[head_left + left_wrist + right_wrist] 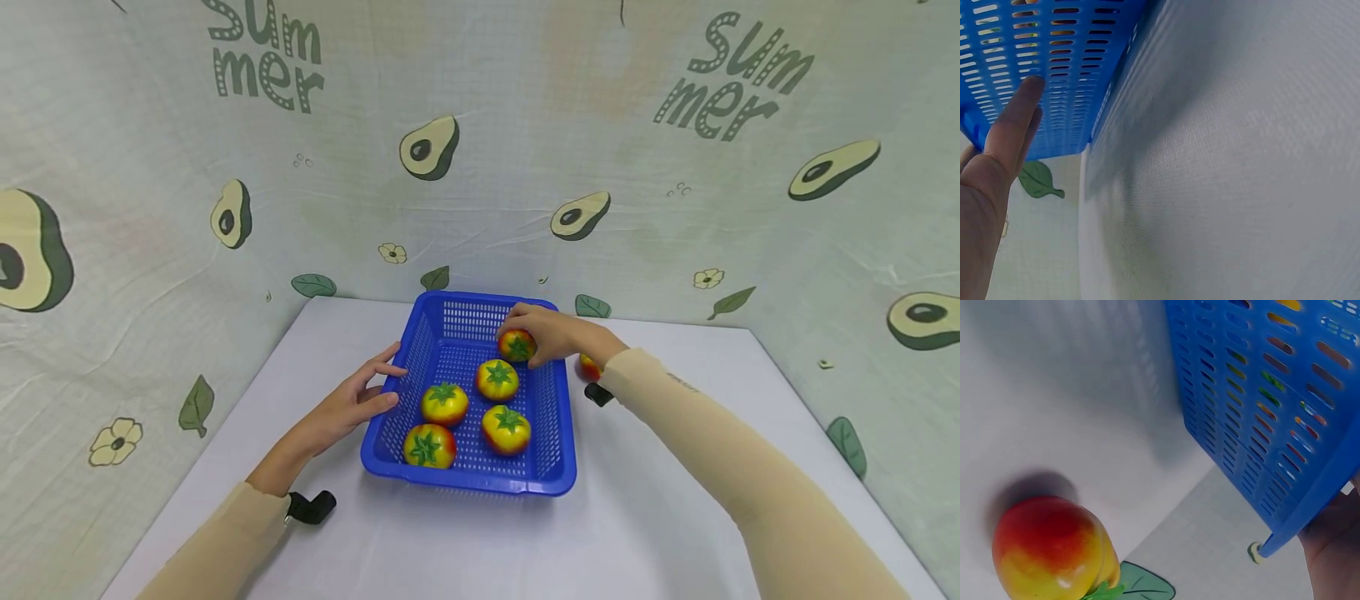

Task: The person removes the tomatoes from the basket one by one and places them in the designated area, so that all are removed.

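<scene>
A blue plastic basket [468,477] stands on the table with several yellow-and-red tomatoes inside, each topped with a green star of leaves. Toward its far right corner, my right hand [551,331] reaches over the side and grips one tomato [517,345] between thumb and fingers. Nearest to that one lies another tomato [497,380]. My left hand [348,407] rests at the basket's left side, thumb and a finger over the rim. Seen from the left wrist, extended fingers [1013,122] touch the slotted outer wall [1063,94]. The right wrist view shows little of the right hand.
One more tomato [1054,547] sits on the table outside the basket's right side, partly behind the right sleeve [697,417] in the head view. A cloth backdrop [495,167] printed with avocados surrounds the white table [645,508].
</scene>
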A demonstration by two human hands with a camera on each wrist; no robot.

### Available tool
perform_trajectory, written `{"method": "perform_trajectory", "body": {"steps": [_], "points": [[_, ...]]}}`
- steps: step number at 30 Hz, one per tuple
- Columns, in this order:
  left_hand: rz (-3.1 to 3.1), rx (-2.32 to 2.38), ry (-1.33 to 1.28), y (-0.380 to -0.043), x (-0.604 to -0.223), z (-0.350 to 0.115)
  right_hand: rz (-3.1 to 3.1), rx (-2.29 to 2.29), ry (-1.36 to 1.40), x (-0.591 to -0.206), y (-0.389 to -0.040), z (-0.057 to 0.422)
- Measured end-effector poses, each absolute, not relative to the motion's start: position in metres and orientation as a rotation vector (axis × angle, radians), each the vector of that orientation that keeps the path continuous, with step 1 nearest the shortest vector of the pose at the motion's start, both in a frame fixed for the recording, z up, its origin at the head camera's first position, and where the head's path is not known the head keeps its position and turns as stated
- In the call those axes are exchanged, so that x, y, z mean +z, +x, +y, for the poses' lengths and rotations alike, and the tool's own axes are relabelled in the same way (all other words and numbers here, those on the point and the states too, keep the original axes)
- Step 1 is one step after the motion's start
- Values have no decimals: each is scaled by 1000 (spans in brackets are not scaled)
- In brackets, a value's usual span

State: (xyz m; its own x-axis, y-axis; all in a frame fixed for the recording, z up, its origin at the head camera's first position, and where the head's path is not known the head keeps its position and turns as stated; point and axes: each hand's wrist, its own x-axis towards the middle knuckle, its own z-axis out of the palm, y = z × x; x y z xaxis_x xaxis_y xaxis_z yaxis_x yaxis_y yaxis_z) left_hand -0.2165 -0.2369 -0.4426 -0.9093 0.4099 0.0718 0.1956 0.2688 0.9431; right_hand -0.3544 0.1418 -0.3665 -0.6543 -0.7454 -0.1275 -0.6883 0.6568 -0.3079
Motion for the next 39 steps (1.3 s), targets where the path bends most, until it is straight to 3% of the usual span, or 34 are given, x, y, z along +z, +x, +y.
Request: {"method": "perform_trajectory", "body": {"steps": [17,39], "points": [[2351,1698,553,-217,-444,-238,2649,-183,-1196,-377,-361,126],[2377,1683,551,-218,-445,-236,2705,-332,-1170,-390,-362,127]]}}
